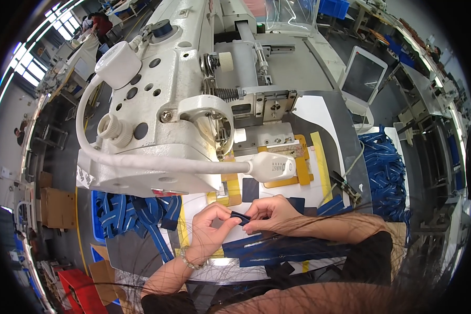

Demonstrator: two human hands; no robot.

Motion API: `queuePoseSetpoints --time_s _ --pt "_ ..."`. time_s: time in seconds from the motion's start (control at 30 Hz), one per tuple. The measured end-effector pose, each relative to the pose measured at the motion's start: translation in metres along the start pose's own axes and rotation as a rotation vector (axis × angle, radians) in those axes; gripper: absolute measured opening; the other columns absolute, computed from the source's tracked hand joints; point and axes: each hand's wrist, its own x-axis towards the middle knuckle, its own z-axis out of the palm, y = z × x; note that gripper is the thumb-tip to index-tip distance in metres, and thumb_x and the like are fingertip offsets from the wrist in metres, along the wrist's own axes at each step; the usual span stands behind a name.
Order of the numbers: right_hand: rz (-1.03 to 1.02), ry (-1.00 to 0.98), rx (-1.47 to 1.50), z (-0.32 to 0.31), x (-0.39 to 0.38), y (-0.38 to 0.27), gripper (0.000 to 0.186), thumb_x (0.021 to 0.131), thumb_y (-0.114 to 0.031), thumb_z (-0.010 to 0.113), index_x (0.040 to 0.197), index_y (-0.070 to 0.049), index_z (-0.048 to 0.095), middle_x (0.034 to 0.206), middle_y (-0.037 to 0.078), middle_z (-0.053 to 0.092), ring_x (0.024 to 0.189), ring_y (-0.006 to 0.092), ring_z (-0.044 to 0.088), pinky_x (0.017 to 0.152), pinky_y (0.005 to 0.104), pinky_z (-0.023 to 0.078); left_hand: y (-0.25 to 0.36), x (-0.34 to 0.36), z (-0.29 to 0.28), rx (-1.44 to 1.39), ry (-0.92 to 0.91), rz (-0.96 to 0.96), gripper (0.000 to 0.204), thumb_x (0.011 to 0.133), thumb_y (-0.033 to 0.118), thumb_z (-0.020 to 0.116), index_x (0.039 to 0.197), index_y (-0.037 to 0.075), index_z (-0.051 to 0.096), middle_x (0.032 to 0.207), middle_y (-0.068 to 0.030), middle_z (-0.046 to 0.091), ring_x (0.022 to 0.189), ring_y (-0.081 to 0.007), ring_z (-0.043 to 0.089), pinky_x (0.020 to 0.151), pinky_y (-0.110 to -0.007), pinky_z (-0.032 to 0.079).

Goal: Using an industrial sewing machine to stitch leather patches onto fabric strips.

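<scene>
Between my two hands is a small folded piece of dark navy fabric [240,216], raised over the white work surface. My left hand [212,225] pinches its left end between thumb and fingers. At its other end, the thumb and fingertips of my right hand [272,213] are closed on the same piece. Below both hands lie blue zipper strips [293,252], stretched crosswise near my body. A dark square fabric patch [250,190] rests just beyond my fingers, beside a yellow template [303,172].
A large white sewing machine [157,115] stands close ahead, with a white lamp [273,167] hanging over the work area. Blue zipper strips [136,212] pile up at left, and another heap [384,175] lies at right. A screen [363,76] stands at the far right.
</scene>
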Motion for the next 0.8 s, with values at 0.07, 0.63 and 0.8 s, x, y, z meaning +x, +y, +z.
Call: queuePoseSetpoints --time_s 0.07,0.63,0.8 --pt "0.013 0.001 0.003 -0.0001 -0.0002 -0.0008 0.016 0.08 -0.007 0.069 0.089 0.002 0.06 0.081 0.005 0.065 0.072 0.0066 0.061 0.065 0.0189 0.05 0.002 0.0006 0.0003 0.04 0.002 -0.001 0.014 0.072 0.002 0.072 0.07 0.002 0.058 0.074 -0.0067 0.061 0.069 -0.0147 0.056 0.065 -0.025 0.044" --pt "0.036 -0.003 0.027 0.0023 0.0001 -0.0029 0.013 0.082 -0.004 0.066 0.089 0.004 0.059 0.081 0.007 0.064 0.075 0.0094 0.063 0.066 0.0205 0.051 0.0083 0.0008 -0.0008 0.153 0.012 0.083 0.016 0.07 0.001 0.073 0.067 0.003 0.058 0.072 -0.0074 0.061 0.066 -0.0169 0.057 0.063 -0.027 0.044" --pt "0.012 -0.012 -0.045 0.0027 -0.0005 -0.0052 0.011 0.083 -0.004 0.064 0.089 0.005 0.059 0.081 0.006 0.063 0.075 0.0091 0.063 0.067 0.0204 0.051 0.0081 0.0003 -0.0003 0.226 0.009 0.153 0.018 0.069 0.002 0.074 0.065 0.003 0.057 0.071 -0.0076 0.06 0.066 -0.0186 0.056 0.062 -0.029 0.044"
